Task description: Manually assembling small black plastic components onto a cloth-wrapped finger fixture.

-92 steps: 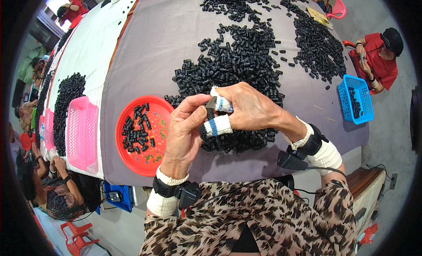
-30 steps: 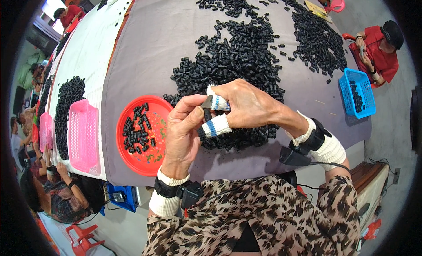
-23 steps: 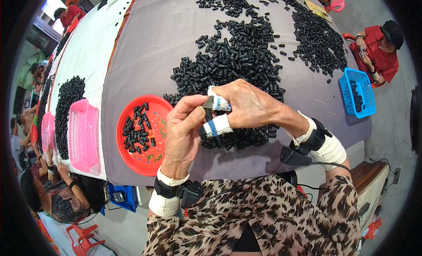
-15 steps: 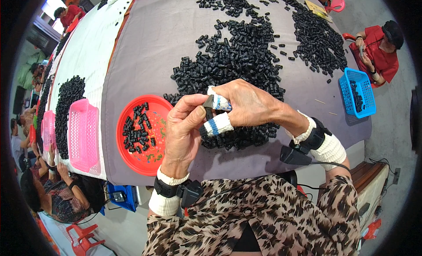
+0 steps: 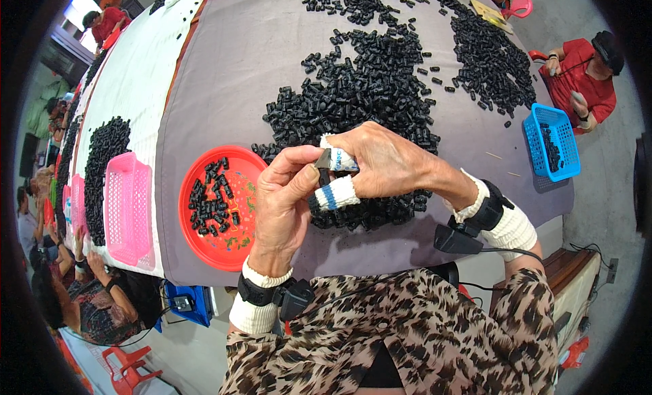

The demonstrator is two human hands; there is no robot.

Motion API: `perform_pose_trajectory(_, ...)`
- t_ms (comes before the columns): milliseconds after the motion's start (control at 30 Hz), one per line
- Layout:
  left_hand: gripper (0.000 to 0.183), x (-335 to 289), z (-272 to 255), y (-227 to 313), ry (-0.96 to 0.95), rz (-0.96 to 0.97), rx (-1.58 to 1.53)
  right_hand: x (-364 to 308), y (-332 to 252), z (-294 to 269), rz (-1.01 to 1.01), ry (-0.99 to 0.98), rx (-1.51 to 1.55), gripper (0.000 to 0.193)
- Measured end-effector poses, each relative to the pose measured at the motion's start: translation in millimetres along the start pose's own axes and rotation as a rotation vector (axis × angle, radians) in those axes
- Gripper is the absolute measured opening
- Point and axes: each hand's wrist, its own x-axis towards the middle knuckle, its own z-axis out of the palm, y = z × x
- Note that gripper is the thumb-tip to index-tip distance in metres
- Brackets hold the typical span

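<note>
My left hand (image 5: 284, 199) pinches a small black cylindrical part (image 5: 323, 178) between thumb and fingertips, over the near side of a large pile of such parts (image 5: 360, 89). Against it my right hand (image 5: 387, 159) is closed, its thumb and forefinger wrapped in white cloth bands with blue marks. A thin dark grey piece with a slanted edge, like a small blade (image 5: 325, 157), shows between the two hands at the right hand's wrapped fingers. Its grip is mostly hidden. A red round tray (image 5: 192, 243) beside my left hand holds several black parts and has a printed pattern.
A pink basket (image 5: 129, 212) stands left of the tray, near another black pile (image 5: 107, 171). To the right, a blue basket (image 5: 567, 147) with some black parts sits before a person in red (image 5: 577, 76). Two thin sticks (image 5: 503, 164) lie on the grey cloth.
My hands stay almost in place, still together on the small black part. At the right, the hands of the person in red have moved apart.
</note>
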Motion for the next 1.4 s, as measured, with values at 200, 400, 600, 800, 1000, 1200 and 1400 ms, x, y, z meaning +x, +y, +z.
perform_pose_trajectory(200,0.020,1,4,0,-0.010,-0.006,-0.014,-3,4,2,0.000,0.011,0.099,0.030)
perform_pose_trajectory(400,0.022,1,-2,-3,-0.027,0.011,-0.103,-3,-1,3,0.025,0.088,0.085,0.030)
perform_pose_trajectory(600,0.023,0,-4,-5,-0.009,0.011,-0.107,-1,-1,3,-0.006,0.085,0.029,0.034)
perform_pose_trajectory(800,0.022,1,-6,-6,-0.009,0.013,-0.108,0,-1,2,0.019,0.056,-0.015,0.038)
perform_pose_trajectory(1000,0.023,1,1,-3,0.022,0.024,-0.071,1,0,3,0.038,0.030,-0.035,0.036)
perform_pose_trajectory(1200,0.023,0,-1,-3,0.014,0.044,-0.063,1,7,7,-0.024,0.054,-0.113,0.035)
perform_pose_trajectory(1400,0.024,1,-1,-3,0.020,0.008,-0.151,-3,-1,11,-0.038,0.234,0.035,0.034)
